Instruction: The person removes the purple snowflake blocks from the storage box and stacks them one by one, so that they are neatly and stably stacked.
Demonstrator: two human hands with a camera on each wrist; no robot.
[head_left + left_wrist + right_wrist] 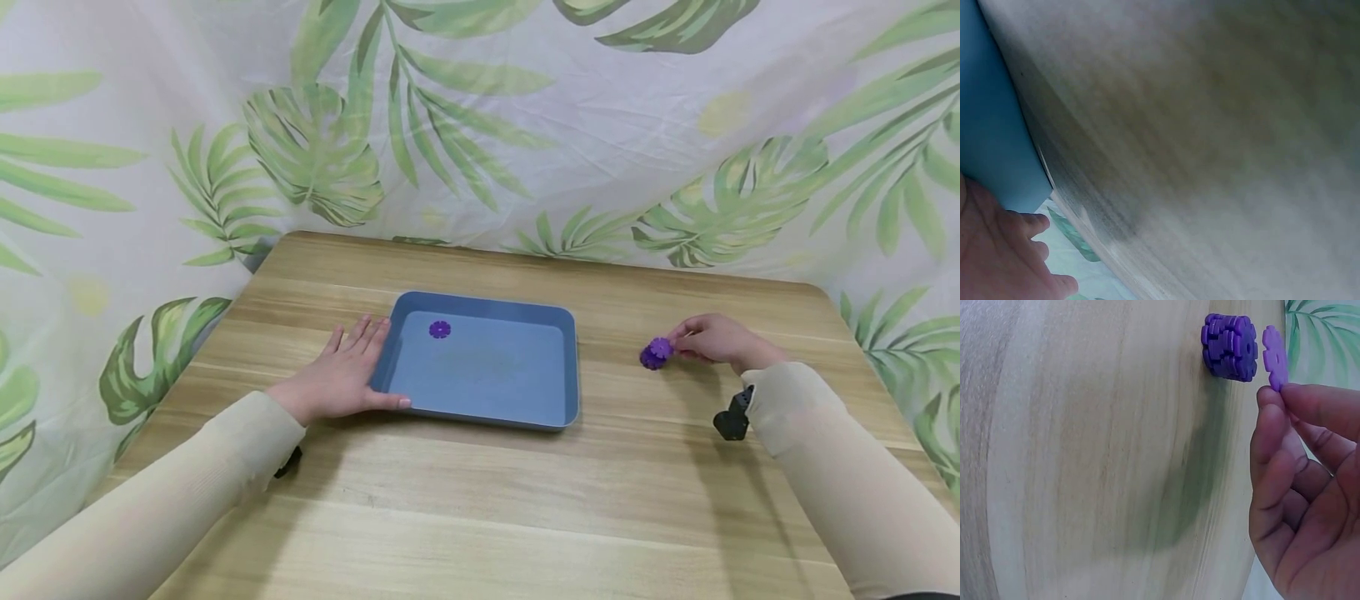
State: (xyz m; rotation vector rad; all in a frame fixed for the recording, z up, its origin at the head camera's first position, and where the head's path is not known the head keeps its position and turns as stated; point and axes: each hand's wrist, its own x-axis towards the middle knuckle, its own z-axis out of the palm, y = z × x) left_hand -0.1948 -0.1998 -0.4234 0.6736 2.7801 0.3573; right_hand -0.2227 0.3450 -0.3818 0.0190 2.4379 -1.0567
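Observation:
A purple notched plastic disc is pinched between the thumb and fingertips of my right hand. Just apart from it, a stack of similar purple discs stands on the table; the head view shows the held disc partly covering this stack. My left hand rests against the left side of a blue rectangular tray, fingers spread and thumb along the near rim. One purple disc lies flat inside the tray, toward its far left. In the left wrist view, the palm is beside the tray's wall.
The wooden table has a far edge against a leaf-patterned cloth. Black wrist devices sit under both cuffs. Bare wood lies between the tray and the stack.

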